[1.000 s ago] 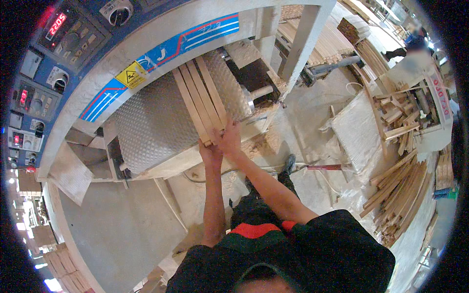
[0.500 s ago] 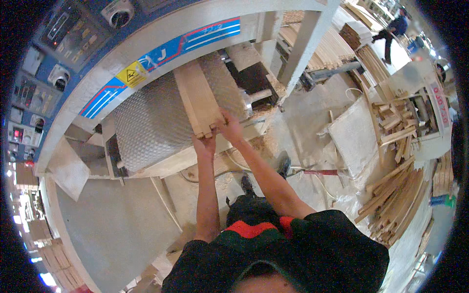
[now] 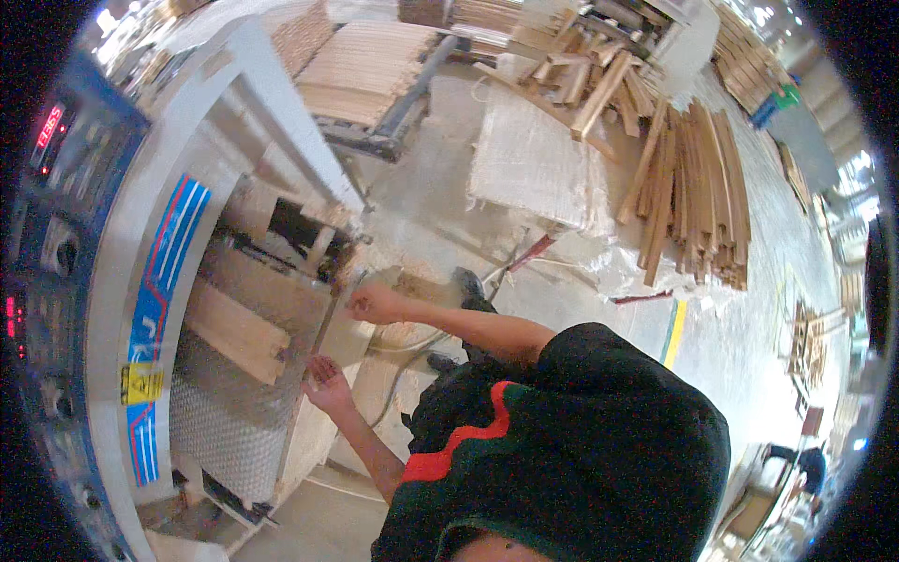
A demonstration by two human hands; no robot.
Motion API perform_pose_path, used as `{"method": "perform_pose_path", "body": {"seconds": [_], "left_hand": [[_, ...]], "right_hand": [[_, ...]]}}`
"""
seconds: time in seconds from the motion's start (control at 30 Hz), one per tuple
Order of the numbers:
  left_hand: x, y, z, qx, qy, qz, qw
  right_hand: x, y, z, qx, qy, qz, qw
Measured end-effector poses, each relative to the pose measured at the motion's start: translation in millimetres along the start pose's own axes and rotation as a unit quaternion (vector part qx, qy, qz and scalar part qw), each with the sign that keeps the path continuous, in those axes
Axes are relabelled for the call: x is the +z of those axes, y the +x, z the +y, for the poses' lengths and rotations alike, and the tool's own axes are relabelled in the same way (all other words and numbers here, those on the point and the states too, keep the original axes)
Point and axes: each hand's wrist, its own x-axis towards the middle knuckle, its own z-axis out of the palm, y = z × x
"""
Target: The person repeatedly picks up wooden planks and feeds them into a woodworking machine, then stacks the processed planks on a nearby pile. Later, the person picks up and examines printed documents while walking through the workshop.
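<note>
Several pale wooden strips (image 3: 239, 330) lie side by side on the dimpled grey belt (image 3: 229, 426) of a machine, their far ends hidden under its frame. Just off the near ends of the strips is my left hand (image 3: 325, 382), empty, its fingers apart and slightly bent. My right hand (image 3: 376, 304) hovers by the machine's front edge, farther along it, with loosely curled fingers and nothing seen in it. Neither hand touches the wood.
The machine's blue control panel (image 3: 70, 206) and pale frame (image 3: 122, 262) rise at the left. Brown wooden strips (image 3: 693, 187) and a heap of offcuts (image 3: 599, 84) lie beyond a white sheet (image 3: 534, 155). A stack of boards (image 3: 365, 70) stands behind. A hose (image 3: 398, 389) runs along the floor.
Both hands have let go of the wooden strips and drawn back from them. The strips have gone farther under the machine frame. The view has swung to the right.
</note>
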Motion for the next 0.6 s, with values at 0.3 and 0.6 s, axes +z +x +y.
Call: {"method": "perform_pose_path", "body": {"seconds": [0.3, 0.6], "left_hand": [[39, 25, -121, -0.127, 0.229, 0.153, 0.953], [102, 54, -175, -0.157, 0.414, 0.172, 0.88]], "right_hand": [[-194, 54, 74, 0.151, -0.069, 0.234, 0.958], [-358, 260, 188, 0.152, -0.304, 0.257, 0.905]]}}
